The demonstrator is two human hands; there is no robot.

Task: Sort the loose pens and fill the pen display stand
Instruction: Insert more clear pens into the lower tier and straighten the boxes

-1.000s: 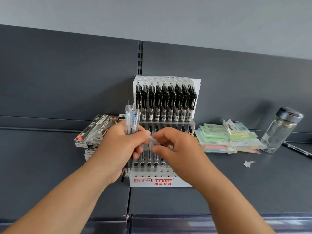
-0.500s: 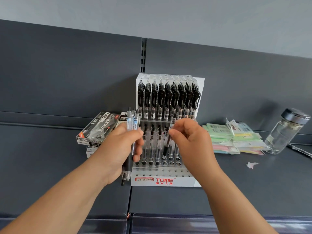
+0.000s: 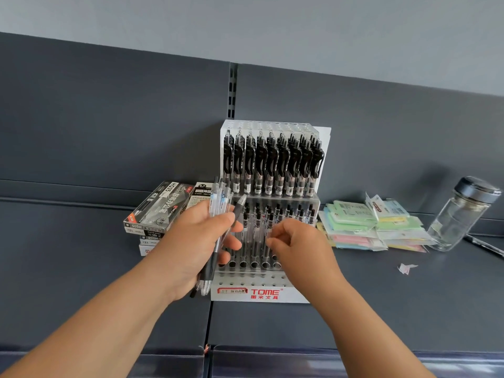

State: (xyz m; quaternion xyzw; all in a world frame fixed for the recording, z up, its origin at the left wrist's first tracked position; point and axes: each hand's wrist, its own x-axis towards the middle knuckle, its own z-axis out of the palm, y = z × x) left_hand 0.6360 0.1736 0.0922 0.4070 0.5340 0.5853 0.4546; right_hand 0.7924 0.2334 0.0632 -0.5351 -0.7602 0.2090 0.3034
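The white tiered pen display stand [image 3: 272, 294] stands against the shelf's back panel. Its top row is packed with black-clip pens [image 3: 272, 165]. The middle tier holds several clear pens [image 3: 286, 214], and its front holes on the left show bare. My left hand [image 3: 191, 241] grips a bundle of clear pens [image 3: 219, 197] upright just left of the stand, with one pen tilted out, its black grip pointing up and right. My right hand [image 3: 300, 246] hovers in front of the middle tier, fingers loosely curled, nothing visible in them.
Stacked black pen boxes [image 3: 158, 208] lie left of the stand. Pastel packets [image 3: 368, 225] are piled to its right, then a glass jar with a dark lid [image 3: 461, 214], a black pen [image 3: 485, 245] and a paper scrap [image 3: 406, 268]. The shelf's front edge [image 3: 272, 358] runs below my arms.
My right hand carried one pen up to the middle tier, let go of it there, and has dropped back down toward my left hand. The bundle stays in my left hand.
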